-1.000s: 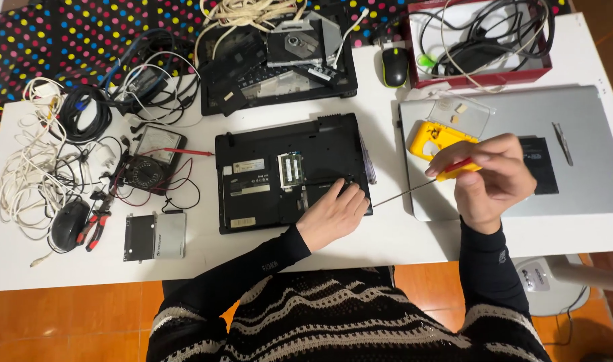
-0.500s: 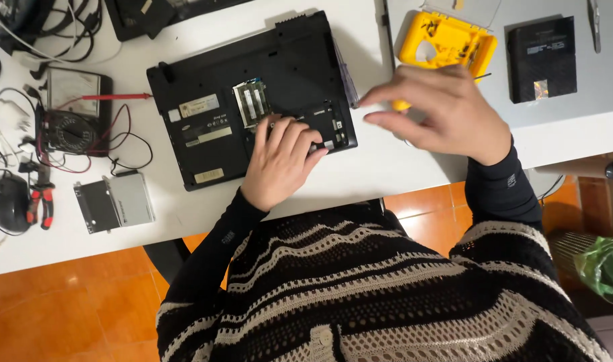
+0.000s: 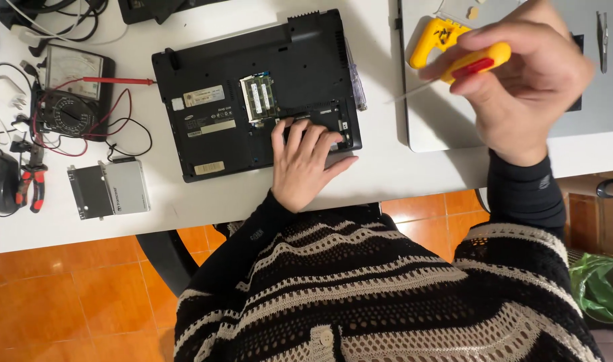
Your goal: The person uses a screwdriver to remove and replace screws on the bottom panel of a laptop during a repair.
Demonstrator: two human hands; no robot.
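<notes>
A black laptop (image 3: 232, 74) lies upside down on the white table (image 3: 400, 174), its memory bay uncovered with green memory sticks (image 3: 258, 96) showing. My left hand (image 3: 305, 161) rests flat on the laptop's near right corner, fingers over an open bay. My right hand (image 3: 524, 87) hovers above a silver laptop lid (image 3: 588, 127), gripping a yellow-handled screwdriver (image 3: 470, 64) with a red mark, its thin shaft pointing left. A yellow tool case (image 3: 435, 37) lies just behind that hand.
Left of the black laptop stand an analog multimeter (image 3: 72, 90) with red and black leads, red-handled pliers (image 3: 31, 184) and a silver drive in a bracket (image 3: 108, 189). Tweezers (image 3: 602, 37) lie on the silver lid. Orange floor tiles and a green bag (image 3: 598, 288) are below.
The view has dropped and closed in toward my body. My right hand rose with the screwdriver and moved right, away from the black laptop. My left hand stays on the laptop's corner.
</notes>
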